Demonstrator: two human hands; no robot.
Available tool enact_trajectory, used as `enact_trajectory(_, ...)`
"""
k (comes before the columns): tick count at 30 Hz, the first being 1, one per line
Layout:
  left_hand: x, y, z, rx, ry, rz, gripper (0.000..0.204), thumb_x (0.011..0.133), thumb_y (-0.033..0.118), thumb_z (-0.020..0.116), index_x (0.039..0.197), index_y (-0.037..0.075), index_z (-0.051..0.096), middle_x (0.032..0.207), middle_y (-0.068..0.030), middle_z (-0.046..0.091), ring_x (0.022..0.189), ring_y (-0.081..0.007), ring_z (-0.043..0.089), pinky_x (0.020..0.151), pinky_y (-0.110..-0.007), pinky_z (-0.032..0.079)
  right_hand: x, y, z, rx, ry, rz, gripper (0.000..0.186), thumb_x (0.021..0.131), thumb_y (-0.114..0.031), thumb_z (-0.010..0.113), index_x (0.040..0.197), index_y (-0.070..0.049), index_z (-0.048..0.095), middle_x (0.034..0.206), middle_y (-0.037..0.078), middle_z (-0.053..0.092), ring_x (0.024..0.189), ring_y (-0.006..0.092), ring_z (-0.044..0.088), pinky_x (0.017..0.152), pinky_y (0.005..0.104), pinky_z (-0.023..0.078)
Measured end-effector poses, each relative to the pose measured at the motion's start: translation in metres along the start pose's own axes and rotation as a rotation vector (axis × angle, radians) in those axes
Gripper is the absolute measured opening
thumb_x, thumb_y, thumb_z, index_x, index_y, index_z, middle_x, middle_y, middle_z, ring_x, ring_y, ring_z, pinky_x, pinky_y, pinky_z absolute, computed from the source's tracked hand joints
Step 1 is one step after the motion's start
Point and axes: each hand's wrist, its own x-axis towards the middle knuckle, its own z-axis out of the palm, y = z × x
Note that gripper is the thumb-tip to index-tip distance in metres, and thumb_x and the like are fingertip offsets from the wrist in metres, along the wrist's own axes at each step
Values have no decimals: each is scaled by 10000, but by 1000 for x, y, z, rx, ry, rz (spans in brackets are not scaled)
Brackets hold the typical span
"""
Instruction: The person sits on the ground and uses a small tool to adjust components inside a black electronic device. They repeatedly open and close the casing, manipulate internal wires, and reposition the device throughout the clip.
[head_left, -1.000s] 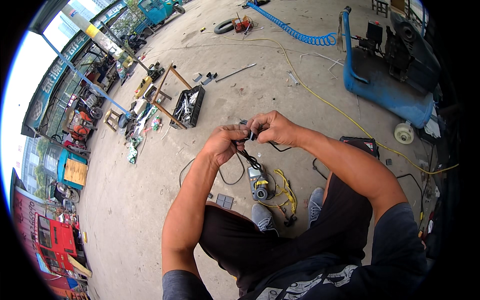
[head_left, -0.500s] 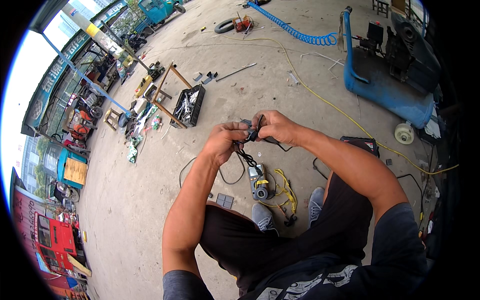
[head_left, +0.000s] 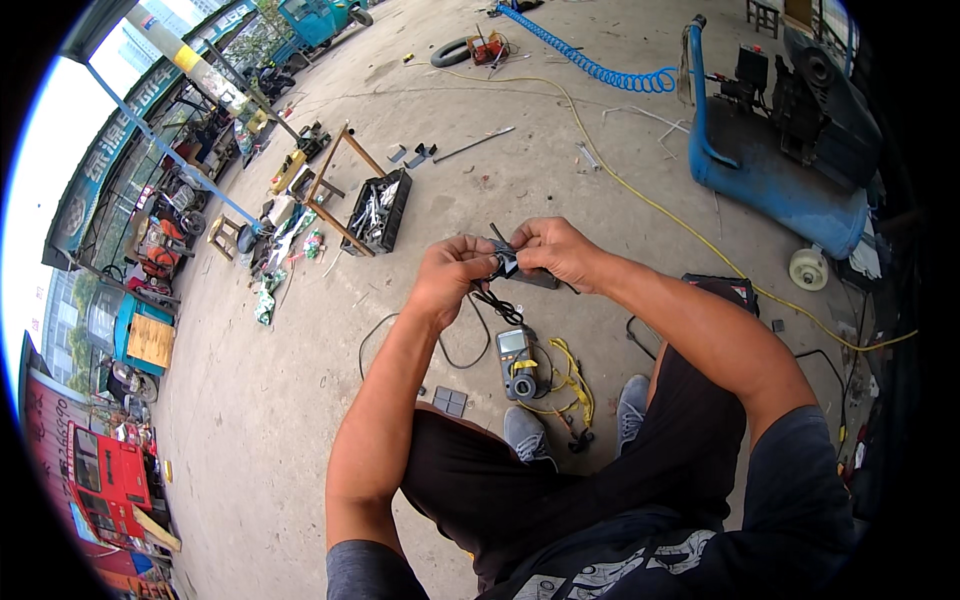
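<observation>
A bundled black cable (head_left: 497,307) hangs in loops below my left hand (head_left: 452,280), whose fingers are closed on it. My right hand (head_left: 563,256) pinches the same cable beside the left fingertips, and a thin black end sticks up between the hands. Part of a dark boxy piece (head_left: 538,279) shows under the right fingers; its kind is unclear. On the ground beneath lies a grey handheld meter (head_left: 513,343) with a screen and a round dial. Yellow leads (head_left: 575,382) lie against its right side, in front of my shoes.
A black crate of metal tools (head_left: 378,212) stands ahead to the left, next to a wooden frame (head_left: 325,185). To the right is a blue air compressor (head_left: 780,175); a yellow hose (head_left: 640,195) runs across the floor. A grey square-panelled piece (head_left: 449,401) lies near my left knee.
My right fingers have shifted slightly, and the cable between my hands has turned. The dark boxy piece shows more below the right hand. The hanging loops have swung a little.
</observation>
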Motion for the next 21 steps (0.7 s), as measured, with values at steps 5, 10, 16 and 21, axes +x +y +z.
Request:
enact_trajectory(5, 1, -1, 0, 74, -4, 18, 213, 803, -47, 683, 1005, -30, 619, 841, -77, 680, 682, -136, 636, 598, -252, 521, 1, 1, 0, -1, 3, 3, 277, 768, -34, 664, 1013, 33, 551, 762, 50, 619, 670, 99, 569, 593, 233, 452)
enact_trajectory(10, 1, 0, 3, 188, 15, 49, 180, 801, -55, 679, 976, -53, 638, 822, -85, 683, 670, -135, 642, 604, -255, 534, 2, 3, 0, -121, -16, -26, 284, 755, -17, 675, 1011, 41, 565, 807, 58, 634, 717, 94, 584, 606, 231, 454)
enact_trajectory(16, 2, -2, 3, 295, 36, 95, 97, 798, -67, 665, 895, -70, 656, 759, -80, 669, 635, -125, 626, 577, -251, 519, 1, -4, 3, -183, -61, -30, 330, 729, -11, 691, 1028, 54, 565, 827, 65, 640, 735, 109, 588, 617, 236, 451)
enact_trajectory(21, 3, -2, 8, 623, 111, 208, 77, 791, -71, 656, 867, -70, 660, 734, -68, 661, 614, -117, 609, 563, -245, 502, 2, -4, 2, -169, -85, 8, 366, 708, -5, 693, 1035, 74, 550, 809, 78, 639, 731, 120, 587, 609, 244, 448)
